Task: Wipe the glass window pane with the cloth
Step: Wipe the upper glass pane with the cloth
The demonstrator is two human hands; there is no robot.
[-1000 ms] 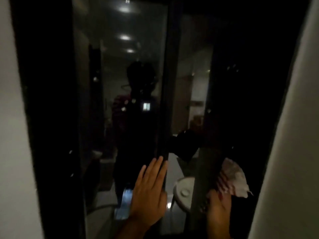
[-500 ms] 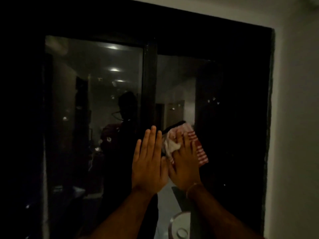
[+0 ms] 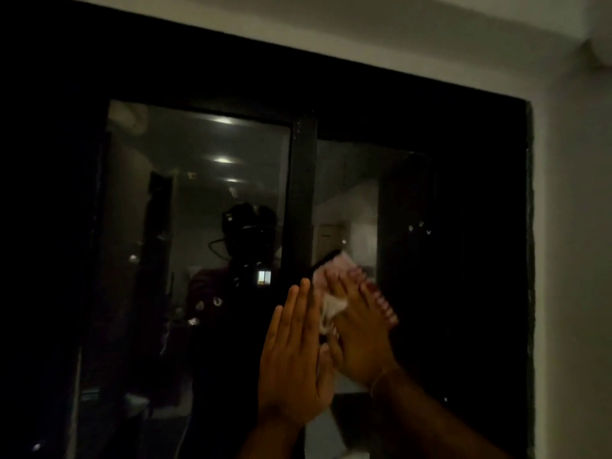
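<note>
Here the right hand (image 3: 357,329) sits just right of the frame's centre, fingers stretched out flat and pressing the cloth (image 3: 331,308) against the right glass pane (image 3: 414,260). It is not clenched. The cloth is pale with reddish stripes. It bunches at the thumb side and shows past the fingertips and along the hand's right edge. A thin bracelet (image 3: 377,382) circles that wrist. The left hand (image 3: 291,356) lies beside it, touching it, relaxed and holding nothing, with straight fingers pointing up over the dark centre bar (image 3: 303,193). In the left pane (image 3: 198,180) a dim reflection of the person (image 3: 245,260) appears below ceiling lights. A pale wall (image 3: 573,260) fills the right side of the frame.
</note>
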